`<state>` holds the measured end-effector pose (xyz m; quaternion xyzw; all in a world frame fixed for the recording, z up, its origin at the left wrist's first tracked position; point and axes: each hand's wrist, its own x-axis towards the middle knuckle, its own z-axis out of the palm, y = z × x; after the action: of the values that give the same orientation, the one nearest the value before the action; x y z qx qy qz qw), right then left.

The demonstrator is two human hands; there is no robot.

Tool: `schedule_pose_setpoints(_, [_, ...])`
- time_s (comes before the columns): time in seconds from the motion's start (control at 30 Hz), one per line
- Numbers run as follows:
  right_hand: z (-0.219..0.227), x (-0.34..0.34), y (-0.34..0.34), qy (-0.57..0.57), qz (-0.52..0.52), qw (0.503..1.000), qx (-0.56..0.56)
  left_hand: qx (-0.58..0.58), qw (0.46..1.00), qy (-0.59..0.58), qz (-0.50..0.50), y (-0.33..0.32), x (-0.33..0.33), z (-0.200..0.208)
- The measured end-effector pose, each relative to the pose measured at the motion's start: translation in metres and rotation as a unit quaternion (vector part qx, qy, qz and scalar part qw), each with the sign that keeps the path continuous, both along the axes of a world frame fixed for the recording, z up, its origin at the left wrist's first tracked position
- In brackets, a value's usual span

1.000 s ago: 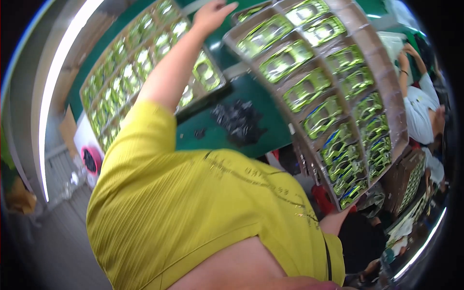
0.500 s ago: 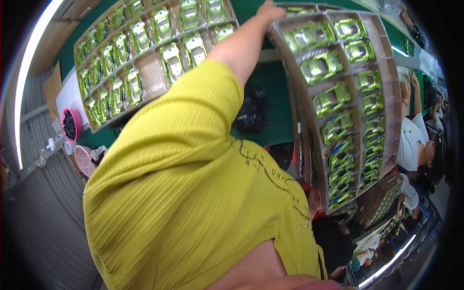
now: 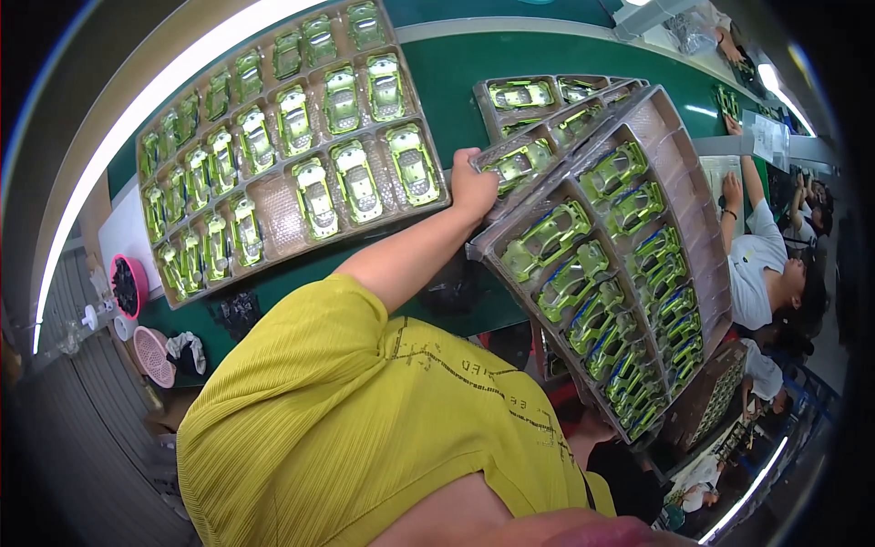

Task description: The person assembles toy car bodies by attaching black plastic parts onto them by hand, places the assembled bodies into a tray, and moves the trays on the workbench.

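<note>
My left hand (image 3: 474, 187) is closed on the left corner of tilted, stacked plastic trays, its fingers wrapped round the rim. The front tray (image 3: 706, 196) is clear with brown-looking compartments and holds rows of green toy car bodies (image 3: 583, 273); its far right row of compartments is bare. Behind it, a second tray (image 3: 519, 164) shows more of these car bodies. At the lower end of the front tray, a bit of my right arm (image 3: 591, 436) shows; the right hand itself is hidden behind the tray.
Left on the green table (image 3: 447, 68) lies another tray (image 3: 273, 205) of green car bodies with one bare compartment. A further tray (image 3: 519, 94) lies beyond the held ones. Pink baskets (image 3: 153, 356) stand at the left; a co-worker (image 3: 761, 269) sits at the right.
The front tray has tilted over, its upper end coming down and toward me with my left hand. More trays now show behind it. The view has shifted too.
</note>
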<state>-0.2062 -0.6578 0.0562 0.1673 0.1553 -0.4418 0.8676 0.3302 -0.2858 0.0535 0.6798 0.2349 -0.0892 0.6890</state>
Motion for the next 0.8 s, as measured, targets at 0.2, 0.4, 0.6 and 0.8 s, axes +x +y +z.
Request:
schedule_pose_setpoints(0.2, [0.03,0.061,0.052,0.417,0.168,0.876,-0.176,0.137,0.988,-0.009,-0.064,-0.008,0.048,-0.016])
schedule_pose_setpoints(0.4, [0.06,0.106,0.094,0.487,0.115,0.862,-0.083,0.367,0.89,-0.136,-0.235,-0.003,0.137,-0.01])
schedule_pose_setpoints(0.6, [0.029,0.065,0.063,0.48,0.112,0.86,-0.133,0.362,0.848,-0.092,-0.376,0.003,0.149,0.01])
schedule_pose_setpoints(0.8, [0.032,0.083,0.053,0.479,0.088,0.856,-0.171,0.399,0.865,-0.061,-0.298,0.017,0.05,0.034])
